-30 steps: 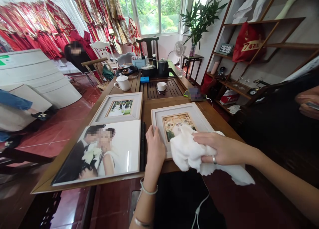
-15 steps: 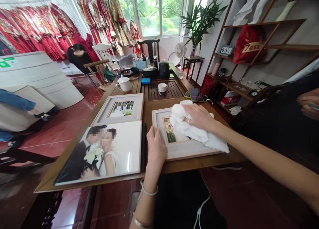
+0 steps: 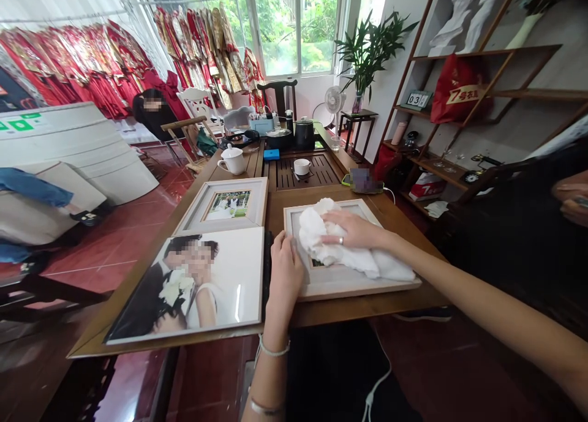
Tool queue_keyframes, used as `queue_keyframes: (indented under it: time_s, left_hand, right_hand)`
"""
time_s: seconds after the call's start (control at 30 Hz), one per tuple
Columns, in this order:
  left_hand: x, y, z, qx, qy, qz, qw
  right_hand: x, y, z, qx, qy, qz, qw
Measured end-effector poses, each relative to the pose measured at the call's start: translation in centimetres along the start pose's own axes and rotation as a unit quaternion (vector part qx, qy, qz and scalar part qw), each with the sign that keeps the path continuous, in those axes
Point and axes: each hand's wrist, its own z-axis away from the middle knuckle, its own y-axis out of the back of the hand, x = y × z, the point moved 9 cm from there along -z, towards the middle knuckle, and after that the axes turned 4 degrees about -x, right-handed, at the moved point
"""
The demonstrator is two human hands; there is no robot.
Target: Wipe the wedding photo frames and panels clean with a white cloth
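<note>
A pale wooden picture frame [image 3: 340, 282] lies flat on the wooden table [image 3: 321, 308] in front of me. My right hand [image 3: 351, 229] presses a white cloth [image 3: 321, 241] flat onto the frame's glass, fingers stretched over the cloth. My left hand [image 3: 285, 272] rests on the frame's left edge, fingers curled against it. To the left lie a large unframed-looking wedding photo panel [image 3: 193, 284] and, behind it, a second pale framed picture [image 3: 225, 204].
Farther along the table stand a white teapot [image 3: 233, 160], a small white cup [image 3: 302, 165], a black kettle [image 3: 304, 133] and a phone [image 3: 361, 180]. Red garments [image 3: 82, 73] hang at left. Shelves [image 3: 463, 91] line the right wall. Another person's hand [image 3: 572, 198] shows at right.
My right hand with the cloth swept from the frame's near right corner up to its far edge, then back left over the glass. My left hand stayed on the frame's left edge.
</note>
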Motion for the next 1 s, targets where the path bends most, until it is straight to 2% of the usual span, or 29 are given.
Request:
queue_keyframes:
  time_s: [0.23, 0.47, 0.57, 0.67, 0.77, 0.9, 1.0]
  left_hand:
    - [0.0, -0.1, -1.3, 0.004, -0.007, 0.012, 1.0]
    - [-0.8, -0.6, -0.7, 0.017, 0.0, 0.035, 0.999]
    - [-0.8, -0.7, -0.6, 0.012, 0.009, 0.03, 0.999]
    - [-0.7, -0.8, -0.5, -0.003, 0.021, 0.02, 1.0]
    - [-0.4, -0.9, -0.5, -0.015, 0.024, 0.015, 0.999]
    - [-0.2, -1.3, -0.3, -0.03, 0.018, -0.004, 0.999]
    - [0.0, -1.4, -0.2, -0.03, 0.002, -0.02, 0.999]
  right_hand:
    - [-4.0, -0.9, 4.9, -0.04, 0.065, -0.025, 0.997]
    - [-8.1, 0.2, 8.4, -0.075, 0.131, -0.037, 0.988]
    - [-8.8, 0.6, 9.6, -0.089, 0.128, -0.036, 0.987]
    - [-7.1, 1.1, 9.5, -0.04, 0.081, -0.004, 0.996]
    - [-3.6, 1.6, 8.1, 0.022, 0.02, 0.031, 0.999]
    - [0.9, 2.1, 4.7, 0.07, -0.074, 0.078, 0.992]
    - [2.5, 2.1, 1.6, 0.089, -0.084, 0.091, 0.988]
